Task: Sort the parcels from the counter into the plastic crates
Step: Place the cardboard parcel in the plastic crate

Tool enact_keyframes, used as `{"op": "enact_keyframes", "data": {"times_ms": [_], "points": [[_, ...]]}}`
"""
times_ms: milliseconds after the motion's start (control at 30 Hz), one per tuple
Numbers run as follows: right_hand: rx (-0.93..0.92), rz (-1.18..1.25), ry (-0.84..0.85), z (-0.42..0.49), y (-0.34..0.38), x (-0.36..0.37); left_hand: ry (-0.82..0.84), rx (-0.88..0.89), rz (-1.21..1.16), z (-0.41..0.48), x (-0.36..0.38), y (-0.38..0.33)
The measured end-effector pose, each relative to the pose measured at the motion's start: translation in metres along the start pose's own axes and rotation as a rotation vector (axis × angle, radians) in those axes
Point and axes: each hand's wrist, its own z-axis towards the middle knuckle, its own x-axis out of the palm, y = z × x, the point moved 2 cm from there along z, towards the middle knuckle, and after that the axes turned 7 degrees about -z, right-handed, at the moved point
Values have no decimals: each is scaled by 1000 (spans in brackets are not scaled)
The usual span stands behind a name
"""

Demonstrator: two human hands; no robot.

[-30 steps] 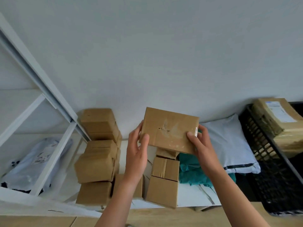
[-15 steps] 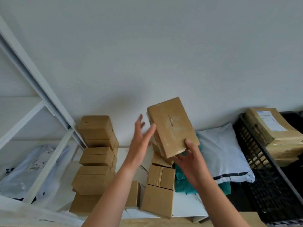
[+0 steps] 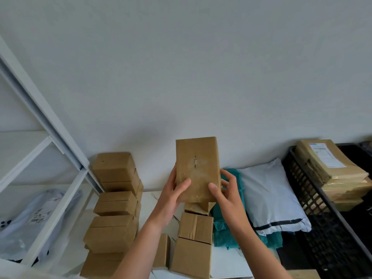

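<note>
A flat brown cardboard parcel [image 3: 197,168] stands upright in the air above the white counter [image 3: 227,260]. My left hand [image 3: 175,190] grips its lower left edge, thumb on the front face. My right hand [image 3: 225,190] grips its lower right edge, thumb on the front and fingers behind. Below the parcel lie more brown boxes [image 3: 195,244], a teal soft parcel [image 3: 223,230] and a white mailer bag [image 3: 269,198]. A black plastic crate [image 3: 322,224] at the right holds stacked padded envelopes [image 3: 330,170].
A tall stack of brown boxes [image 3: 114,208] stands at the left of the counter against the wall. A white metal shelf frame [image 3: 46,174] rises at far left, with a grey mailer bag [image 3: 34,222] on its shelf.
The parcel has turned from tilted to upright, long side vertical. My left hand, which had let go, grips it again. The right hand shifted from under it to its right edge.
</note>
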Motion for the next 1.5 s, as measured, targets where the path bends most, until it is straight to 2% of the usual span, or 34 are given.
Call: {"op": "enact_keyframes", "data": {"times_ms": [133, 167, 233, 333, 467, 533, 667, 733, 900, 1033, 1133, 1267, 1367, 1500], "points": [[203, 576, 63, 20, -13, -20, 40, 148, 246, -10, 26, -21], [230, 677, 99, 23, -15, -26, 62, 185, 314, -14, 33, -24], [219, 714, 125, 25, -14, -33, 87, 246, 389, -19, 44, -26], [142, 636, 104, 28, -7, -32, 29, 253, 383, -17, 44, -22], [-63, 111, -13, 18, 12, -14, -85, 136, 173, -9, 21, -10], [-88, 6, -4, 12, 15, -1, -134, 96, 80, -6, 11, -4], [0, 18, -4, 10, 14, -1, -178, 62, 91, -7, 12, -8], [-1, 24, 19, 10, 16, -9, -254, 49, 102, -9, 8, -9], [-147, 20, 29, 8, 31, -25, -367, 202, 164, -20, 5, -22], [-284, 30, 158, 2, 56, -32, -339, 343, 100, -29, 17, -45], [-293, -2, 280, -1, 70, -33, -275, 325, 169, -29, 25, -58], [-258, -123, 178, 1, 81, -32, -301, 290, 154, -28, 27, -65], [-159, -198, 52, 1, 90, -31, -307, 382, 258, -31, 25, -67], [-16, -65, -120, -1, 100, -33, -177, 475, 509, -30, 20, -62]]}}
